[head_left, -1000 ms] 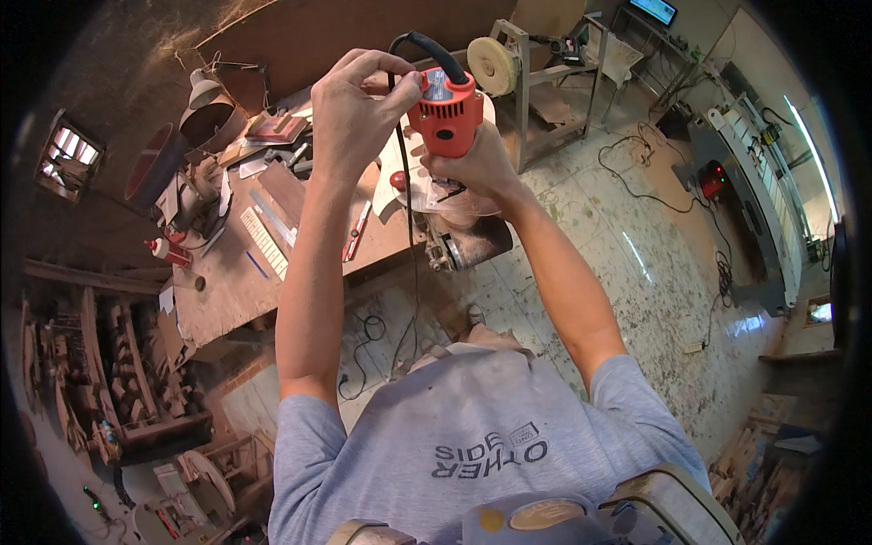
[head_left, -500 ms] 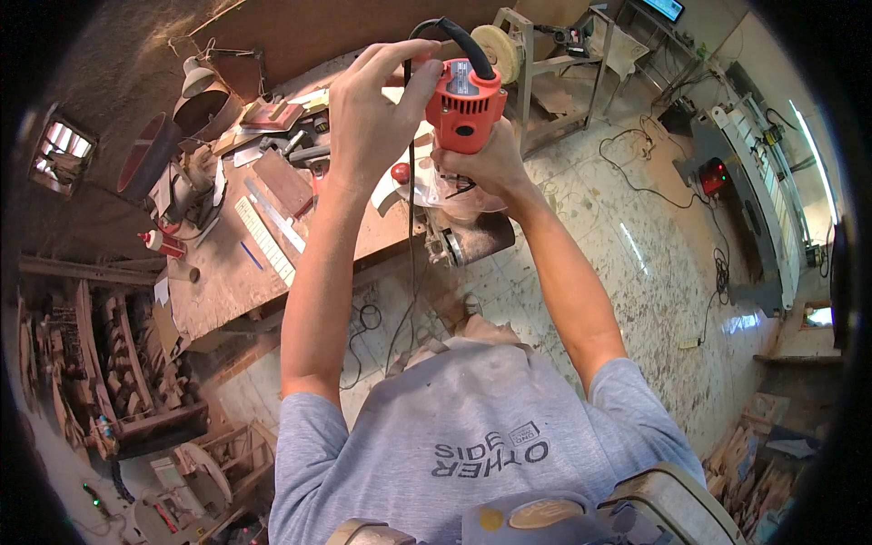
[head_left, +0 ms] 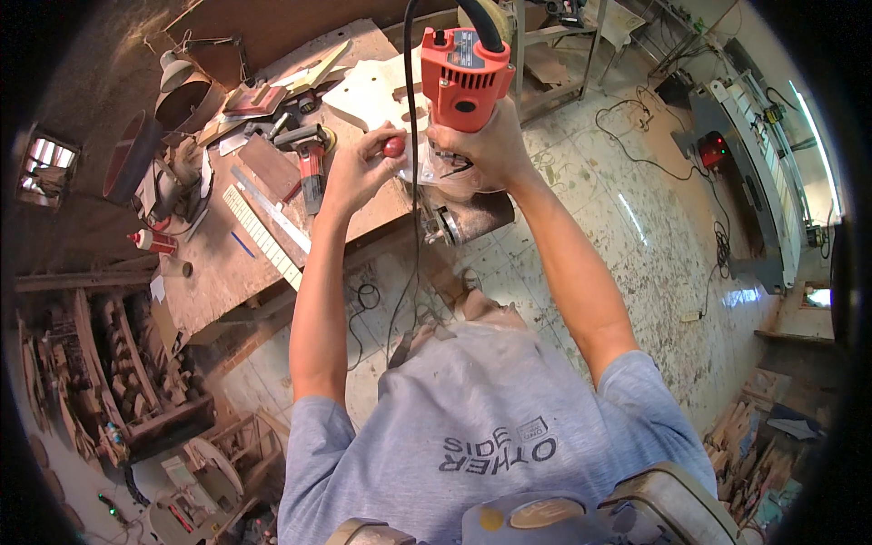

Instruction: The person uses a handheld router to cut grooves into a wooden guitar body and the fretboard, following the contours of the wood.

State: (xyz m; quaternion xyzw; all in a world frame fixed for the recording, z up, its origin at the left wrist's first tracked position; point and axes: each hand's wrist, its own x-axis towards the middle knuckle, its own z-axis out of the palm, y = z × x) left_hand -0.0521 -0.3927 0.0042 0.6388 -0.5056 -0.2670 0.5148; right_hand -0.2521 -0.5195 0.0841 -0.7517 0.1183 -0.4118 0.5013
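Observation:
A red hand-held trim router stands upright in front of me, its black cord arching from the top. My right hand is wrapped round its lower body, above a clear plastic base. With curled fingers, my left hand holds a small round red knob at the left side of that base. Under and behind the router lies a pale, curved wooden body with cut-outs, on the workbench. The router and my hands hide part of it.
On the bench lie an angle grinder, a steel ruler, a slotted pale fretboard-like strip and a red-and-white bottle. The router's cord hangs past the bench edge to the floor. A dark cylinder sits below the edge.
My left hand has come down from the router's top to the red knob. The router has shifted slightly up in the picture, with my right hand still round it.

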